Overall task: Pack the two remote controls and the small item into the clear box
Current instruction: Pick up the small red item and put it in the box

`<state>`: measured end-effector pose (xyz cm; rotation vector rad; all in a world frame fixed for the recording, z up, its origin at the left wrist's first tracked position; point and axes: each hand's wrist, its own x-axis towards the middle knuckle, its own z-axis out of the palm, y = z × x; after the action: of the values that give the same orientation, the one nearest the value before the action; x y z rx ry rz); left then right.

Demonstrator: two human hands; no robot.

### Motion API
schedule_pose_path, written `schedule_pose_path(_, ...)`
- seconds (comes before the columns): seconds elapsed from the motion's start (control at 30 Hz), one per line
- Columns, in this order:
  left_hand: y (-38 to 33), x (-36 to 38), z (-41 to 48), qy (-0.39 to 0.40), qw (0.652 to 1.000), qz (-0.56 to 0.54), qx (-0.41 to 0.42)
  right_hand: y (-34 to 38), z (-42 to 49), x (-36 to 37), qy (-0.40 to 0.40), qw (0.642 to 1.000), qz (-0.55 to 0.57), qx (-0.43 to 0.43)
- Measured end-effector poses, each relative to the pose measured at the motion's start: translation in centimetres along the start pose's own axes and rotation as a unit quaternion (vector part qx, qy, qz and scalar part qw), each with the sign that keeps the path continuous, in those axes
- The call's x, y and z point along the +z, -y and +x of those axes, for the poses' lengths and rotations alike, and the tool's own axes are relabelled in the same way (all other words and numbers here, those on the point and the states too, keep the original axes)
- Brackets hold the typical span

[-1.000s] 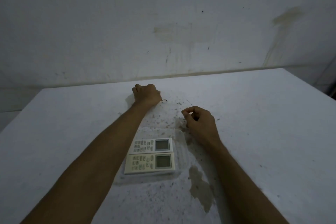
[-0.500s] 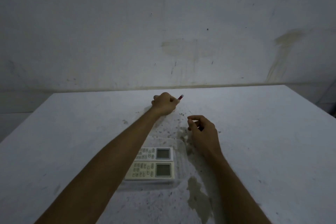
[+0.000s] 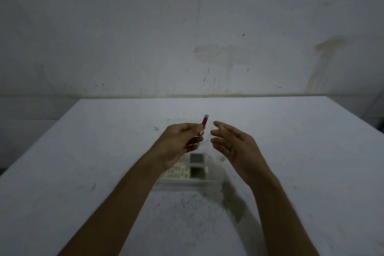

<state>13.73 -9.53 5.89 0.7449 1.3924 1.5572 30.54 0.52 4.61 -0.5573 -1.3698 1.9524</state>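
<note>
My left hand (image 3: 181,140) is raised above the table and pinches a small red item with a white tip (image 3: 204,121), which sticks up from my fingertips. My right hand (image 3: 234,145) hovers just to its right, fingers spread and empty. Below both hands, two white remote controls (image 3: 188,172) lie side by side, screens to the right, inside the shallow clear box (image 3: 215,181). My left wrist hides the button end of the farther remote.
The box sits on a white table (image 3: 83,172) with dark specks and a brownish stain (image 3: 230,199) just right of the box. A stained white wall (image 3: 187,37) rises behind the table's far edge.
My left hand has lifted the red item off the far part of the table and drawn it back over the box. My right hand has risen and opened its fingers.
</note>
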Motion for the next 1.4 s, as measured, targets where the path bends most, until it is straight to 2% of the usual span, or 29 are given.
schedule_pose_path(0.13,1.5,0.3,-3.2,0.02,0.99,0.132,0.053,-0.8,-2.1,1.4,-0.012,0.992,-0.121,-0.036)
schedule_pose_path(0.2,2.4,0.6,-4.1,0.017,0.984,0.159,0.077,-1.1,-2.8,1.7,-0.013,0.985,-0.17,-0.041)
schedule_pose_path(0.3,3.1,0.9,-4.7,0.002,0.971,0.205,0.12,-0.8,-3.3,1.4,-0.026,0.982,-0.181,-0.039)
schedule_pose_path(0.37,3.5,0.6,-4.5,-0.029,0.935,0.299,0.186,-0.5,-3.2,1.0,-0.045,0.977,-0.201,-0.048)
schedule_pose_path(0.47,3.9,-1.1,-4.4,-0.049,0.868,0.417,0.266,-0.1,-2.8,0.3,-0.091,0.943,-0.31,-0.084)
schedule_pose_path(0.53,4.2,-2.3,-4.0,-0.001,0.835,0.499,0.233,0.1,-2.4,0.1,-0.095,0.904,-0.401,-0.114)
schedule_pose_path(0.63,4.8,-3.0,-3.2,0.041,0.763,0.622,0.173,-0.3,-1.9,0.2,-0.081,0.848,-0.507,-0.129)
schedule_pose_path(0.73,4.9,-3.3,-2.3,0.043,0.719,0.665,0.197,-1.1,-1.7,0.1,-0.06,0.808,-0.576,-0.113)
schedule_pose_path(0.8,5.1,-3.8,-1.9,0.038,0.703,0.675,0.221,-1.6,-1.5,0.0,-0.035,0.797,-0.595,-0.096)
schedule_pose_path(0.9,5.7,-4.1,-1.8,0.033,0.703,0.671,0.235,-2.6,-1.0,-0.2,-0.013,0.784,-0.613,-0.098)
schedule_pose_path(1.07,6.1,-4.3,-1.6,0.02,0.704,0.661,0.26,-3.8,0.4,-1.2,-0.016,0.696,-0.711,-0.104)
schedule_pose_path(1.13,6.1,-4.4,-1.7,0.019,0.705,0.658,0.264,-3.8,0.6,-1.4,-0.005,0.688,-0.716,-0.115)
schedule_pose_path(1.23,5.7,-4.5,-1.8,0.041,0.721,0.644,0.251,-3.4,0.9,-1.5,-0.003,0.761,-0.634,-0.135)
schedule_pose_path(1.33,4.4,-5.0,-1.4,0.07,0.807,0.548,0.21,-3.2,1.9,-1.6,-0.057,0.823,-0.543,-0.158)
schedule_pose_path(1.4,3.3,-5.1,-0.5,0.066,0.841,0.503,0.19,-3.6,2.7,-2.1,-0.103,0.852,-0.494,-0.14)
